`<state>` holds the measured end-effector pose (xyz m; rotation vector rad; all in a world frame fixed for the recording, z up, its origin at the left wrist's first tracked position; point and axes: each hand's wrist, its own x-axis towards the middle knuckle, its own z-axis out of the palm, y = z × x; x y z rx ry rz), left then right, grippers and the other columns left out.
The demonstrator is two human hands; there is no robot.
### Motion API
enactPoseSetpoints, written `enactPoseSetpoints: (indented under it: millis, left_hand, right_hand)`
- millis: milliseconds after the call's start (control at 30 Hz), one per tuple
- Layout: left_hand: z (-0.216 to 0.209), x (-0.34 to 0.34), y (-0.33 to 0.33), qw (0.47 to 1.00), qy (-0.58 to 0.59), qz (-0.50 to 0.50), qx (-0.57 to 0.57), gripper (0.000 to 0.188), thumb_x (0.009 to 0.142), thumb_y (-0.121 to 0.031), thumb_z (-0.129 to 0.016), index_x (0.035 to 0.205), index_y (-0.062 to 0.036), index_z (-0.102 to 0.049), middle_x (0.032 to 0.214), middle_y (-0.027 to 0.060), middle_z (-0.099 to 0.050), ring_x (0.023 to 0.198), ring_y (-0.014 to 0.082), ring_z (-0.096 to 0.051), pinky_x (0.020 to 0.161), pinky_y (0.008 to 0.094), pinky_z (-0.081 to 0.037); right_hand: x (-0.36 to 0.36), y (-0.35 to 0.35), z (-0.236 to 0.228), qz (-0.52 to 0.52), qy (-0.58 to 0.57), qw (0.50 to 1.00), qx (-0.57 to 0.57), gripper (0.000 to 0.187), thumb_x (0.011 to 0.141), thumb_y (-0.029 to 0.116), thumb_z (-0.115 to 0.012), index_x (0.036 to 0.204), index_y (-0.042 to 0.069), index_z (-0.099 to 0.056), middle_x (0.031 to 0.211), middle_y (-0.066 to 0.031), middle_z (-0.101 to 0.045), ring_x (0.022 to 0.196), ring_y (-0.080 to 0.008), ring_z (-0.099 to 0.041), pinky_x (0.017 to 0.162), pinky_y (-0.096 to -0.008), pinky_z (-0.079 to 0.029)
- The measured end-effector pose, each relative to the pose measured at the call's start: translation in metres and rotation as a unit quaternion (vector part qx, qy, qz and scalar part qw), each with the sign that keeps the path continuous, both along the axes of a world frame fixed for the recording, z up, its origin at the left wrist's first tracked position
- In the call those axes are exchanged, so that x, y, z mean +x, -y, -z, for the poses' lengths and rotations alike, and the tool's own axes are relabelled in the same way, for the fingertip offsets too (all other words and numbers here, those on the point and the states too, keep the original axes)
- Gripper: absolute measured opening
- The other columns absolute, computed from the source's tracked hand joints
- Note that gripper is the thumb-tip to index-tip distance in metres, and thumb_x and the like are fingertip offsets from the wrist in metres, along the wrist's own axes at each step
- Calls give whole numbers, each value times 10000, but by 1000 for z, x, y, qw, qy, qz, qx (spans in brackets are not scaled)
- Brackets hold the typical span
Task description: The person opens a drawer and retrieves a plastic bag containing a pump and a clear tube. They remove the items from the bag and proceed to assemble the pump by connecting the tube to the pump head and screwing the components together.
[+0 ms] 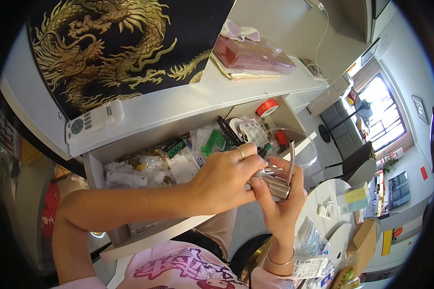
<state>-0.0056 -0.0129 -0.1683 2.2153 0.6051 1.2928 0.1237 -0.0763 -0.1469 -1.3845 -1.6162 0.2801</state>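
Observation:
Over the open drawer, both my hands meet at a silver metal cylinder (pixel 278 187) with a thin upright metal tube (pixel 291 156) beside it. A clear flexible hose (pixel 315 153) loops out to the right behind my fingers. My right hand (pixel 285 202) is wrapped around the cylinder, thumb on its near side. From the left, my left hand (pixel 222 178), a ring on one finger, closes its fingertips on the cylinder's left end. Those fingers hide that end, and the exact kind of the part cannot be made out.
The drawer (pixel 99 171) holds plastic bags, a green piece and a red tape roll (pixel 267 107). A white remote (pixel 94 120) and a pink clear box (pixel 255 55) lie on the ledge above. At right, a white round table (pixel 318 195) carries packets and a cardboard box (pixel 364 245).

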Motion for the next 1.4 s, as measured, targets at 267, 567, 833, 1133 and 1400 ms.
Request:
enactPoseSetpoints:
  millis: [267,567,833,1133,1400]
  left_hand:
    - [-10,-8,-15,969,18,142,-200,547,536,-237,-783,974,7,-564,954,57,-563,499,14,-395,429,159,-325]
    - [3,-1,-18,933,20,206,-295,294,826,-212,-522,987,34,-527,778,43,-588,605,17,-464,473,173,-349]
    - [-5,-1,6,920,37,219,-322,285,847,-264,-472,841,-6,-352,663,102,-543,568,131,-538,517,253,-417]
    - [-2,0,12,909,7,236,-343,308,856,-291,-447,824,-4,-339,610,84,-538,531,136,-526,496,253,-402]
    - [1,4,20,908,-2,229,-350,329,867,-328,-402,837,-8,-336,618,89,-543,536,146,-525,503,272,-402]
  right_hand:
    - [22,2,15,-21,-126,992,9,456,689,60,-650,1076,-3,-416,860,-160,-595,758,-165,-588,642,-235,-460]
    - [35,13,21,-121,-279,951,51,483,706,113,-650,1085,-1,-374,973,-214,-549,837,-190,-548,714,-265,-444]
    - [31,17,31,-121,-291,949,9,565,471,23,-791,965,-15,-519,906,-118,-575,860,-171,-550,769,-276,-428]
    - [36,25,32,-39,-263,964,-19,426,532,77,-764,859,-25,-511,811,-110,-588,732,-112,-563,658,-213,-438]
    - [30,26,32,-9,-269,963,6,353,579,97,-707,835,-15,-492,698,-70,-570,606,-60,-503,566,-168,-394]
